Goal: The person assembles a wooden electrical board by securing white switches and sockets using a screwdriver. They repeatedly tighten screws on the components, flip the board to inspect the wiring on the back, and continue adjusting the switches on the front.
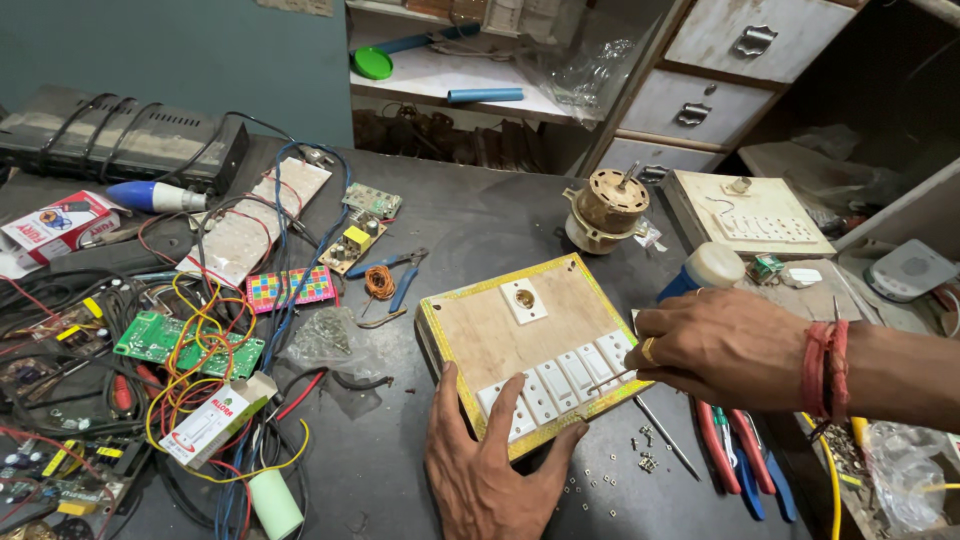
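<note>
A wooden switch board (500, 335) with a yellow edge lies on the dark workbench, a row of white switches (565, 380) along its near side and a white socket plate (523, 300) near the top. My left hand (485, 465) grips the board's near edge, thumb on the wood and fingers on the switches. My right hand (725, 345), with a ring and red wrist threads, pinches a thin screwdriver (612, 380) whose tip rests on the right-hand switches.
Small screws (645, 448) and a metal rod (668, 438) lie right of the board, beside red and blue pliers (740, 455). Tangled wires and green circuit boards (185, 345) crowd the left. A small motor (605, 210), another board (750, 215) and drawers (690, 105) stand behind.
</note>
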